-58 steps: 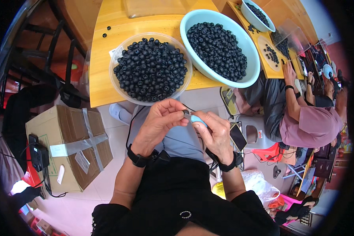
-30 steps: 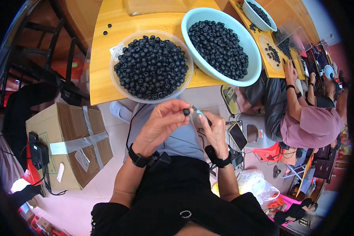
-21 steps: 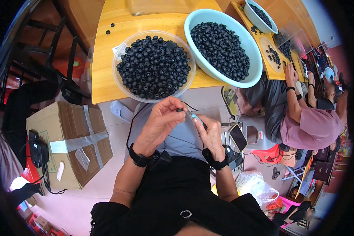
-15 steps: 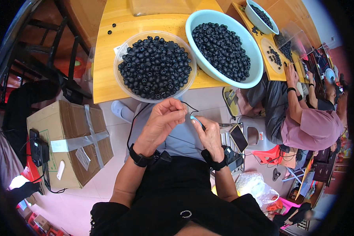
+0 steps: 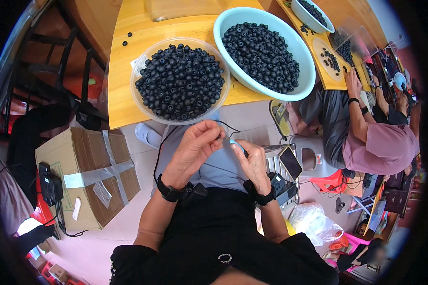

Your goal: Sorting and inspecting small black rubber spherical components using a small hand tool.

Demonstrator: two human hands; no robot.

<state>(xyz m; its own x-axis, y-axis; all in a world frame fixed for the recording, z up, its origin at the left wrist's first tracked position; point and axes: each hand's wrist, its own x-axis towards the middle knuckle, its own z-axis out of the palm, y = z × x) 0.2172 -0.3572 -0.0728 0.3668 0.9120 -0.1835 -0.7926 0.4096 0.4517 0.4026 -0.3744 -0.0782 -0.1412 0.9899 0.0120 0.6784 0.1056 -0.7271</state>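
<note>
In front of my lap, my left hand (image 5: pixel 199 145) has its thumb and fingers pinched together. What sits in that pinch, if anything, is too small to make out. My right hand (image 5: pixel 253 160) is closed around a slim tool with a light blue handle (image 5: pixel 237 145), its tip pointing toward my left fingertips. Just beyond my hands, a shallow clear round tray (image 5: pixel 136 97) is heaped with small round black pieces (image 5: pixel 180 83), some showing a hole. To its right stands a large light blue basin (image 5: pixel 305 71) filled with the same kind of pieces.
The yellow wooden table (image 5: pixel 121 107) bears two loose black pieces at its left. A taped cardboard box (image 5: pixel 92 175) stands on the floor at left. At right are a phone (image 5: pixel 290 163), a grey stool (image 5: pixel 314 154) and a person in a pink shirt (image 5: pixel 378 142) working at another table.
The view has shifted slightly, so the tray and basin sit a little further left. My hands keep nearly the same pose, the left still pinched and the right still around the blue-handled tool.
</note>
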